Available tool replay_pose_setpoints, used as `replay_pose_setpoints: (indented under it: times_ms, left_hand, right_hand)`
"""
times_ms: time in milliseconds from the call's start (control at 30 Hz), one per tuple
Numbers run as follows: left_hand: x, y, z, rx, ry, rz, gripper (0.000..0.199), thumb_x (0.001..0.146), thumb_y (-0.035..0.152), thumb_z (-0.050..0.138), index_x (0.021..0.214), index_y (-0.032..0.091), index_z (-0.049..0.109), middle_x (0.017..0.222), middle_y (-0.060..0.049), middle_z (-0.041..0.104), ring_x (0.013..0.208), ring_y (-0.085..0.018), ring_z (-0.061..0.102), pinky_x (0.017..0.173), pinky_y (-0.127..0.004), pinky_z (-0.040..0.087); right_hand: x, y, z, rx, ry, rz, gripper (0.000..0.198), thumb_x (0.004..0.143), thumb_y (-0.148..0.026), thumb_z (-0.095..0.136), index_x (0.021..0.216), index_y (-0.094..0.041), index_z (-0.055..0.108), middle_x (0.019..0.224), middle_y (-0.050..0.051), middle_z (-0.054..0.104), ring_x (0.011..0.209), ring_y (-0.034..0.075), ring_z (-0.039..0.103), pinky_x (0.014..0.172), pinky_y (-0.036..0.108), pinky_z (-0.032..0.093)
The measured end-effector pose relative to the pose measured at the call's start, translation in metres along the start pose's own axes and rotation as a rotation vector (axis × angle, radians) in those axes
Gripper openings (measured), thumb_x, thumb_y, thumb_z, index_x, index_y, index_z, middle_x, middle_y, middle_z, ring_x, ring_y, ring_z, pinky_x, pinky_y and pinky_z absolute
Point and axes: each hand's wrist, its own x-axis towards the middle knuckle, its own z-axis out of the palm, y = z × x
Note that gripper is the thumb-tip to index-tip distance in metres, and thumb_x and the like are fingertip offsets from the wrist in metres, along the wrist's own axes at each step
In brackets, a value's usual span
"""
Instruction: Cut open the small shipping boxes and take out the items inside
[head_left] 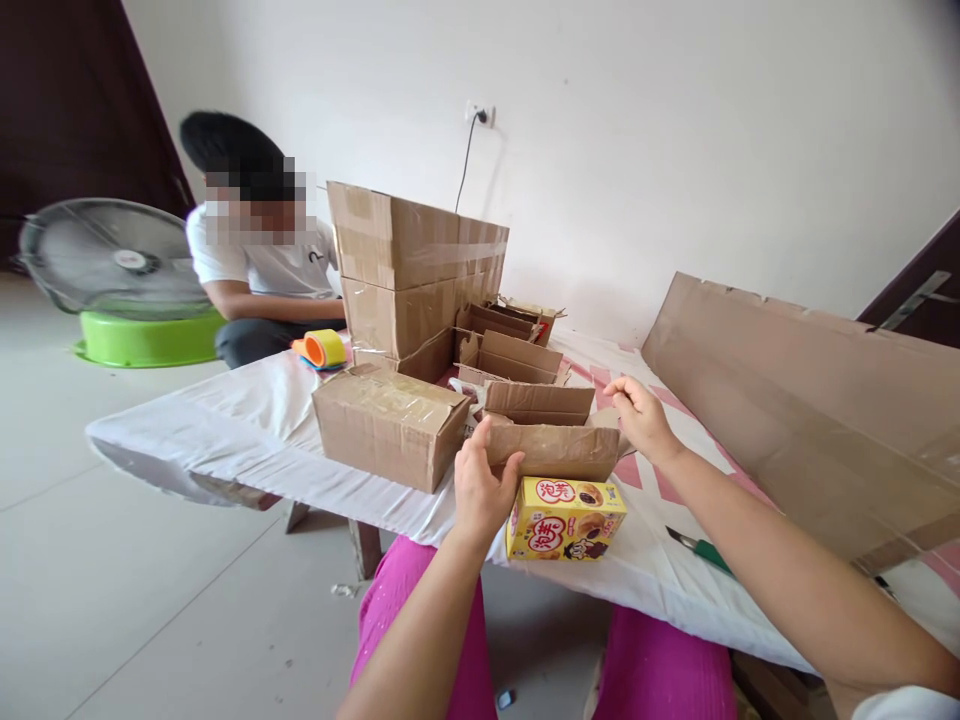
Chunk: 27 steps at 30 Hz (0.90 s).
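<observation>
An open cardboard box (559, 450) stands at the table's near edge, its top flaps raised. My left hand (484, 480) grips its left end, thumb against the front wall and fingers at the upper corner. Just beyond the box's right end, my right hand (641, 420) has its fingers curled into a pinch. Whether anything thin is between those fingertips I cannot make out. In front of the open box sits a yellow snack box (566, 520) with red and white lettering. A closed, taped cardboard box (390, 420) lies to the left of my left hand.
Stacked taped boxes (420, 265) rise behind, beside more open boxes (514, 355). Tape rolls (324, 347) lie left; a green-handled utility knife (697, 548) lies right. A large cardboard sheet (810, 400) leans right. A person (262, 260) sits across, near a fan (127, 258).
</observation>
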Motion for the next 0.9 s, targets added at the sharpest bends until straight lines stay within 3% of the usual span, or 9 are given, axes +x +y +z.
replay_pose_setpoints:
  times_ms: [133,267,500,733,900]
  left_hand:
    - [0.003,0.002,-0.002,0.026,-0.006,0.013,0.059,0.088,0.034,0.061,0.14,0.019,0.039,0.121,-0.015,0.062,0.104,-0.028,0.063,0.087,-0.044,0.051]
    - [0.004,0.002,-0.002,0.039,-0.013,0.011,0.057,0.088,0.034,0.061,0.139,0.019,0.041,0.117,-0.014,0.063,0.1,-0.028,0.063,0.085,-0.043,0.05]
    - [0.004,0.002,0.0,0.046,-0.007,0.031,0.056,0.088,0.034,0.061,0.138,0.018,0.041,0.116,-0.015,0.063,0.097,-0.028,0.063,0.085,-0.044,0.051]
    - [0.003,0.002,0.001,0.058,-0.01,0.024,0.054,0.088,0.033,0.061,0.136,0.018,0.042,0.116,-0.014,0.063,0.099,-0.028,0.063,0.086,-0.044,0.051]
    - [0.004,0.001,0.001,0.054,-0.001,0.026,0.053,0.088,0.032,0.062,0.135,0.018,0.043,0.118,-0.015,0.063,0.101,-0.029,0.063,0.088,-0.044,0.051]
  right_hand:
    - [-0.024,-0.008,-0.011,-0.22,-0.168,-0.234,0.014,0.084,-0.025,0.055,0.094,-0.025,0.065,0.087,0.004,0.067,0.078,0.02,0.059,0.072,0.036,0.046]
    - [-0.044,-0.006,-0.019,-0.435,-0.304,-0.491,0.012,0.087,-0.022,0.057,0.088,-0.025,0.069,0.089,0.006,0.07,0.087,0.024,0.06,0.081,0.042,0.043]
    - [-0.051,0.003,-0.011,-0.707,-0.362,-0.645,0.031,0.095,-0.014,0.04,0.086,-0.025,0.068,0.089,0.007,0.07,0.082,0.022,0.054,0.081,0.042,0.04]
    - [-0.039,0.006,0.004,-0.819,-0.319,-0.718,0.025,0.088,-0.011,0.042,0.073,-0.022,0.06,0.076,0.009,0.061,0.075,0.024,0.049,0.073,0.041,0.039]
    - [-0.033,0.014,0.008,-0.736,-0.186,-0.564,0.014,0.081,-0.01,0.048,0.074,-0.021,0.055,0.075,0.008,0.059,0.072,0.023,0.052,0.065,0.036,0.04]
